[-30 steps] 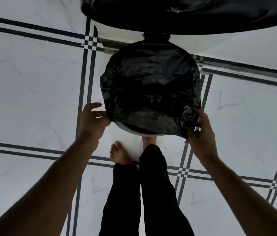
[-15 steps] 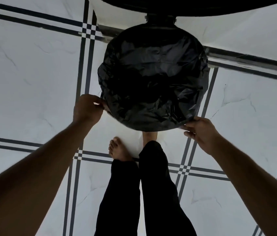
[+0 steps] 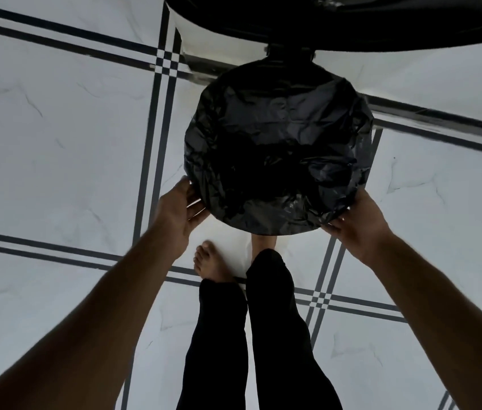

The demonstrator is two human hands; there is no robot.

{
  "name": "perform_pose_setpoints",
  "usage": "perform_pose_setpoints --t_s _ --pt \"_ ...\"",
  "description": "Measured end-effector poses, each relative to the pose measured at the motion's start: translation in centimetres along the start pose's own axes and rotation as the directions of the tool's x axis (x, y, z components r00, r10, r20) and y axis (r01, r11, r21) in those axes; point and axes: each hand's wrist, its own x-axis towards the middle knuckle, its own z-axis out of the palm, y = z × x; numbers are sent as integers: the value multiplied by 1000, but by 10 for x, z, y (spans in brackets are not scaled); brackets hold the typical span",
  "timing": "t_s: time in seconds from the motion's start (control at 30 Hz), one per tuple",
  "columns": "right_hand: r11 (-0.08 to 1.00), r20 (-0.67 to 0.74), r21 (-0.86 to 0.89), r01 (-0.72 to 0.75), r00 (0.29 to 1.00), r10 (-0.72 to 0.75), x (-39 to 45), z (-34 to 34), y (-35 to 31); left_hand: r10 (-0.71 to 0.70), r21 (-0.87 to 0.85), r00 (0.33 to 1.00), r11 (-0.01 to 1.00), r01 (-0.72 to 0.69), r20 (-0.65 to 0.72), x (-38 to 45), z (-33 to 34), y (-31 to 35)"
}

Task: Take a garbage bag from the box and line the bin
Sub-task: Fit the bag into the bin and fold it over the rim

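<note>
A black garbage bag [image 3: 278, 149] is stretched over the mouth of a round white bin [image 3: 226, 236], its crinkled edge folded down over the rim. The bin's black lid [image 3: 352, 25] stands open at the top of the view. My left hand [image 3: 179, 211] is at the bin's lower left, palm showing, with straight fingers touching the bag's edge under the rim. At the lower right, my right hand [image 3: 355, 223] holds the bag's edge, thumb on top and fingers beneath. The box of bags is out of sight.
White marble floor tiles [image 3: 56, 143] with dark double stripes lie all around the bin. My legs in black trousers [image 3: 263, 335] and a bare foot [image 3: 210, 261] stand just in front of it; the other foot is under the bin's front.
Both hands have slid lower along the rim toward the front of the bin, drawing the bag's edge down. The left hand has opened from a pinch to flat fingers.
</note>
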Motion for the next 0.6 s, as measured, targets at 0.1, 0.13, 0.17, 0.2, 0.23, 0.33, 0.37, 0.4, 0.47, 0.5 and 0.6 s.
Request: perform_pose_setpoints --t_s 0.1,0.13,0.17,0.2,0.23,0.33,0.37,0.4,0.47,0.5,0.6 --pt "968 -174 -252 -12 984 -33 -28 -3 -10 -6 46 999 999 4 42 -9 -1 3" --pt "922 -254 -379 75 950 -181 -44 -3 -13 -16 45 999 999 14 36 -12 -1 5" --pt "816 -290 -542 199 868 -403 -60 -1 -17 -23 51 999 998 21 29 -14 -1 8" --pt "667 -225 -675 316 772 -594 -76 6 -21 -26 62 999 998 25 24 -15 -1 10" --pt "521 -100 -739 427 695 -712 -87 17 -26 -31 68 999 997 29 19 -14 -2 12" --pt "308 279 -740 598 689 -669 -87 68 -40 -31 58 999 998 30 13 -10 -6 16" --pt "221 380 -769 600 706 -597 -72 87 -42 -27 54 999 998 25 33 -7 -8 17" --pt "102 456 -798 594 706 -542 -51 104 -44 -19 49 998 999 15 61 -3 -10 17" --pt "-92 509 -840 535 719 -473 5 132 -45 -5 48 991 999 -2 133 6 -13 15" --pt "-148 485 -869 473 751 -447 32 142 -43 5 47 984 999 -13 181 9 -14 14" --pt "-201 298 -949 241 894 -335 99 153 -35 29 5 952 999 -32 304 21 -16 6"
